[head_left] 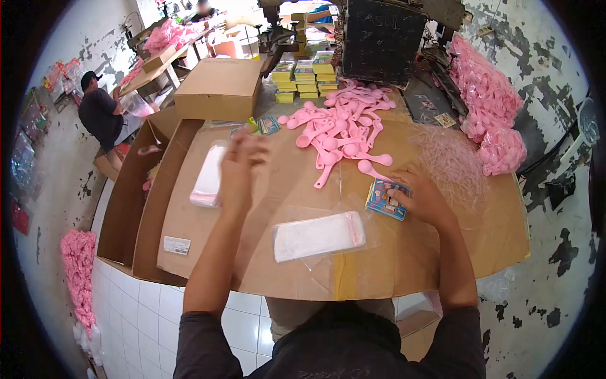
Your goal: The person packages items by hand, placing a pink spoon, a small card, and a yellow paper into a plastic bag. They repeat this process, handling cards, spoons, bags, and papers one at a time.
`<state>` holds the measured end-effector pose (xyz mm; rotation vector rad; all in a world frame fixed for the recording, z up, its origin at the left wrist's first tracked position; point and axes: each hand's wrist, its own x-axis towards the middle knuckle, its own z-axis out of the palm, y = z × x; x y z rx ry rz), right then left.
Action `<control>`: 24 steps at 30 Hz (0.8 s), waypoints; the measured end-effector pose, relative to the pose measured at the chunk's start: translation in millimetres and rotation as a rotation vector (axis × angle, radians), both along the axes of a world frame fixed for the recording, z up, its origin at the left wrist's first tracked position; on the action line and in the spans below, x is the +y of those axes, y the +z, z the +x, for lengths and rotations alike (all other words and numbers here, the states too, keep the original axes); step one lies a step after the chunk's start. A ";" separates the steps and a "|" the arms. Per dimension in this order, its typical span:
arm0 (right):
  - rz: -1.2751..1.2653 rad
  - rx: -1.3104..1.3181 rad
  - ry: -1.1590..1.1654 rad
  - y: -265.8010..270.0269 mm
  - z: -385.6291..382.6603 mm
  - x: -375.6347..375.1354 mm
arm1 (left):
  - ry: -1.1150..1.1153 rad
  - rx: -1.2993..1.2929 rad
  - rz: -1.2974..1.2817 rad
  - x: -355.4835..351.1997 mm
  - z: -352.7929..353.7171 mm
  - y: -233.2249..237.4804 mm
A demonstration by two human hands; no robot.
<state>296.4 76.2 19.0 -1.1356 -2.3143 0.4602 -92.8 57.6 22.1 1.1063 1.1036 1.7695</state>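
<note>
My right hand [421, 192] is curled over a small stack of blue printed cards [384, 205] on the cardboard-covered table, gripping it at its right side. A pink plastic scoop [372, 169] lies against the upper edge of that stack. Slightly blurred, my left hand [243, 155] is raised over the left of the table, its fingers apart and nothing visible in them. Partly behind it lies a stack of clear plastic bags [207, 180]. Between my forearms is another stack of plastic bags [315, 237]. More cards [269, 126] lie just beyond my left hand.
A heap of pink scoops [341, 129] covers the table's far middle. Behind it stand bundled card stacks [306, 74] and a black machine box [382, 44]. A closed carton [218, 85] is at far left, an open box [136, 202] at the left edge. Another person [101, 110] sits beyond.
</note>
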 end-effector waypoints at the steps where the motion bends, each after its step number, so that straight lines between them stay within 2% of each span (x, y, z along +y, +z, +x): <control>1: 0.028 -0.070 -0.019 4.2 2.0 -2.9 | -0.121 0.253 -0.086 -3.7 14.8 -4.6; 3: -0.054 -0.080 -0.018 3.1 7.0 -2.2 | -0.281 0.814 -0.219 -21.5 49.4 -6.7; 6: -0.115 -0.036 -0.023 -5.1 13.3 5.5 | -0.313 1.120 0.090 -34.9 72.8 -19.9; 9: -0.245 0.043 -0.092 -4.4 13.7 8.0 | -0.339 1.200 0.102 -35.3 79.7 -29.9; 13: -0.431 0.144 -0.197 6.0 9.0 5.1 | -0.357 1.026 -0.081 -37.6 88.2 -36.3; 16: -0.411 0.159 -0.225 1.9 13.2 8.6 | -0.410 0.931 -0.115 -37.7 90.0 -34.3; 18: -0.192 0.196 -0.180 -9.8 13.3 11.8 | -0.431 0.869 -0.117 -39.7 91.4 -33.7; 19: -0.081 0.211 -0.155 -12.7 13.2 12.9 | -0.455 0.719 -0.063 -37.9 92.2 -39.8; 21: -0.099 0.258 -0.095 -8.8 7.7 8.3 | -0.493 0.416 0.039 -31.8 92.6 -56.0; 24: -0.271 0.374 -0.047 -4.4 -12.6 -6.0 | -0.712 0.143 -0.202 -27.9 82.2 -49.0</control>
